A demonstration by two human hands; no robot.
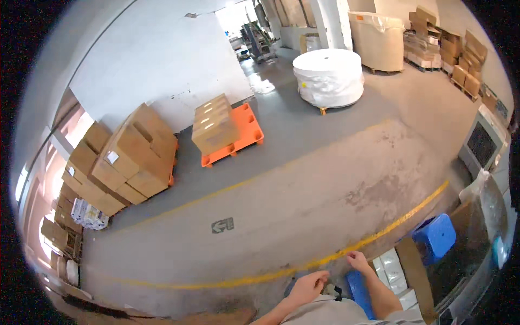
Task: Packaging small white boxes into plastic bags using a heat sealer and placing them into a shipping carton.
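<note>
Low in the view, my left hand [307,287] is held in front of my body with its fingers curled closed. My right hand [357,261] is a little higher and to the right, fingers bent together as in a pinch. The hands are apart, and whatever may be between their fingers is too small or hidden to make out. A blue object [359,292] shows partly between the two forearms. Just right of my right forearm are white wrapped packs [391,272] beside a brown cardboard edge [415,273].
A blue plastic stool [436,237] stands at right, near a grey air cooler [485,141]. Across the yellow floor line [303,266] are cartons on an orange pallet [246,127], stacked boxes [135,157] at left, a large white wrapped roll [328,78] and a beige bin [377,43].
</note>
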